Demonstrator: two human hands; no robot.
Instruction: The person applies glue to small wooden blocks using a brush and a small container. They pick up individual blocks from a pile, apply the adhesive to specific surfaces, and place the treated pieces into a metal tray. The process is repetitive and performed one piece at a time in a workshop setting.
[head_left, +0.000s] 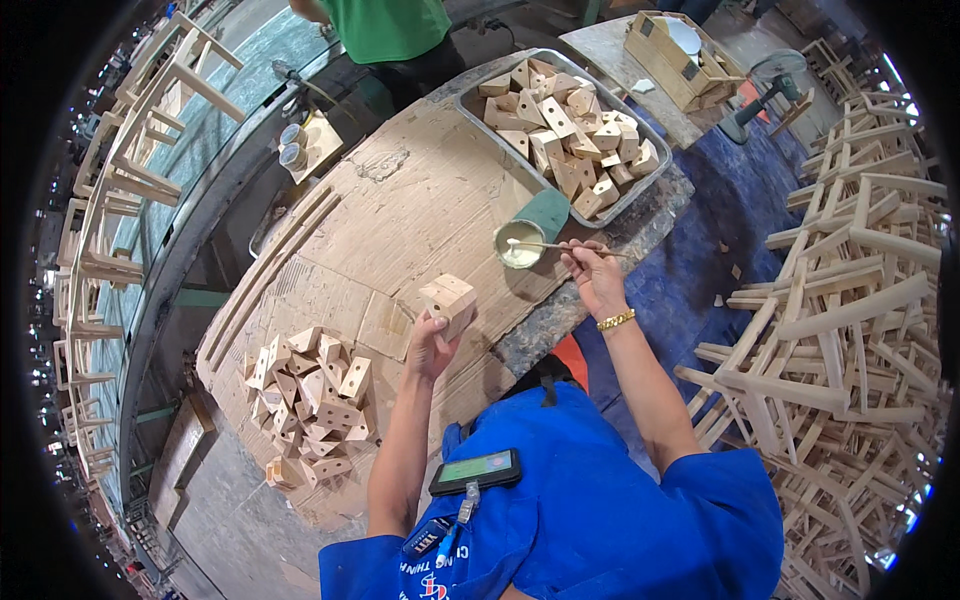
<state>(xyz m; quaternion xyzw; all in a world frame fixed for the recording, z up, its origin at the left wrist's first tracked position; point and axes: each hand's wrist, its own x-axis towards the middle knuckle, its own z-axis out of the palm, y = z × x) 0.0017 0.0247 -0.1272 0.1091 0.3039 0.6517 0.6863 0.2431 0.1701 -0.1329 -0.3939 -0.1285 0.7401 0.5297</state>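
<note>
My left hand (432,345) is closed around a pale wooden block (449,294) with drilled holes, held above the cardboard; whether a second block is pressed against it I cannot tell. In my right hand (598,280), a thin stick (572,247) is pinched between the fingers. Its pale, coated tip is over the mouth of a round cup (503,256) of creamy liquid. A green surface (545,214) adjoins the cup on its far right side. Similar blocks lie in a loose pile (312,400) on the left and fill a metal tray (655,185) at the far right.
Cardboard (400,200) covers the worktable. Wooden frames are heaped (830,330) on the right, and others stand along a curved green bench (240,110) on the left. Farther back are a person in a green shirt (388,25), a wooden box (668,62) and a fan (765,95).
</note>
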